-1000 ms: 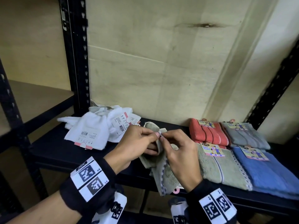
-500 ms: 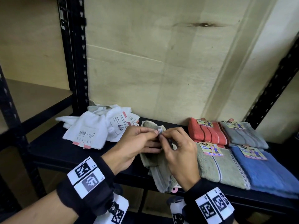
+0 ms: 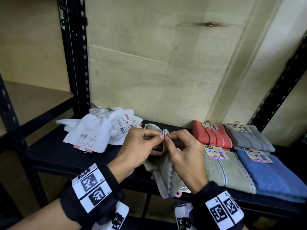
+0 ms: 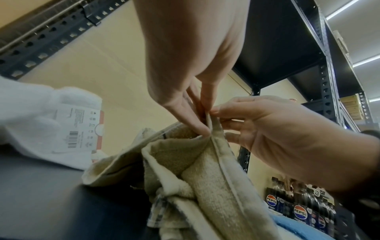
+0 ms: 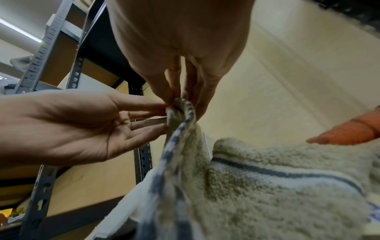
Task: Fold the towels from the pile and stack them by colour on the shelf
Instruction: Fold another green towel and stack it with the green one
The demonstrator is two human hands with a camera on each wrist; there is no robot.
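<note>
A crumpled olive-green towel point(image 3: 166, 176) with a blue checked border hangs over the front edge of the black shelf point(image 3: 54, 153). My left hand point(image 3: 159, 136) and right hand point(image 3: 168, 139) meet above it, and each pinches the same bunched corner between thumb and fingertips. The left wrist view shows that towel point(image 4: 207, 175) drooping from the pinch of my left hand point(image 4: 202, 128). From the right wrist, the towel's striped edge point(image 5: 185, 126) is seen pinched by my right hand point(image 5: 180, 101). A pile of white towels point(image 3: 93, 135) with paper labels lies at the shelf's left.
Folded towels lie on the right of the shelf: red point(image 3: 212, 135) and grey point(image 3: 250, 138) at the back, olive-green point(image 3: 227, 171) and blue point(image 3: 272, 176) in front. Black perforated uprights point(image 3: 73, 52) flank the bay, with a plywood wall behind.
Both hands have stayed together on the towel corner, working it between the fingertips, and rose slightly. The hanging part of the towel shifted a little.
</note>
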